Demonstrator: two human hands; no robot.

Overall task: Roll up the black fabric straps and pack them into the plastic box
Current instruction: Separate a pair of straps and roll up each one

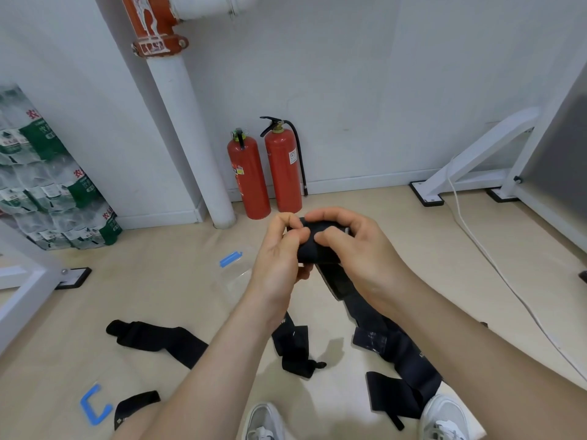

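Observation:
A black fabric strap [319, 247] is partly rolled up in mid air, its loose tail hanging down toward the floor. My left hand [279, 252] pinches the roll's left end. My right hand [355, 246] curls over the top and right end, thumb pressing its front. Below my left hand the clear plastic box [233, 276] with a blue clip lies on the floor, partly hidden by my left hand and wrist. More black straps lie on the floor: one at the left [155, 338], one in the middle [293, 347], one at the right [397, 369].
Two red fire extinguishers [266, 173] stand by the wall next to a white pipe [193, 138]. Packs of bottled water [47, 185] are stacked at the left. White table legs [470, 166] and a white cable [495, 265] lie right. A blue clip [93, 406] and my shoes [444, 417] are at the bottom.

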